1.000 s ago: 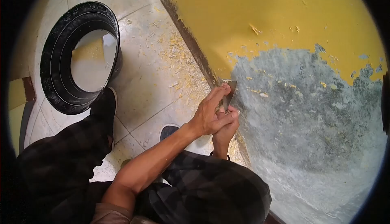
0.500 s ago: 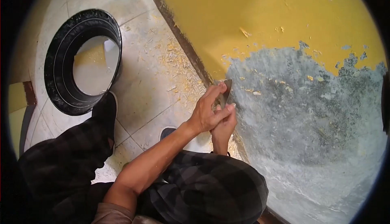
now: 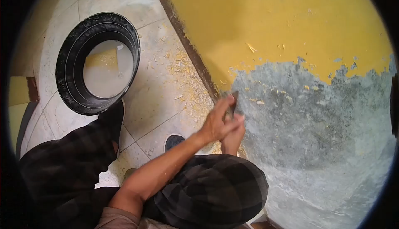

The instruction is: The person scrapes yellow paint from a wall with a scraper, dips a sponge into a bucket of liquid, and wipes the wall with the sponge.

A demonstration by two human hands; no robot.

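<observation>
Close to the wall's lower edge, a flat scraper blade (image 3: 235,100) is held against the wall, at the border of the yellow paint (image 3: 282,21) and the bare grey patch (image 3: 299,117). My left hand (image 3: 215,122) is bent around the scraper, its fingertips at the blade; motion blurs it a little. Behind it and partly hidden, my right hand (image 3: 234,137) is closed around the scraper's lower part. The handle cannot be seen between the hands.
A black bucket (image 3: 68,71) with cloudy liquid stands on the tiled floor (image 3: 145,100), by my shoe (image 3: 112,117). Paint flakes (image 3: 187,73) lie along the brown skirting (image 3: 183,34). My bent knee (image 3: 220,187) is below my hands.
Both hands and the scraper appear slightly lower in view. The view has shifted a little, so the bucket now appears further right.
</observation>
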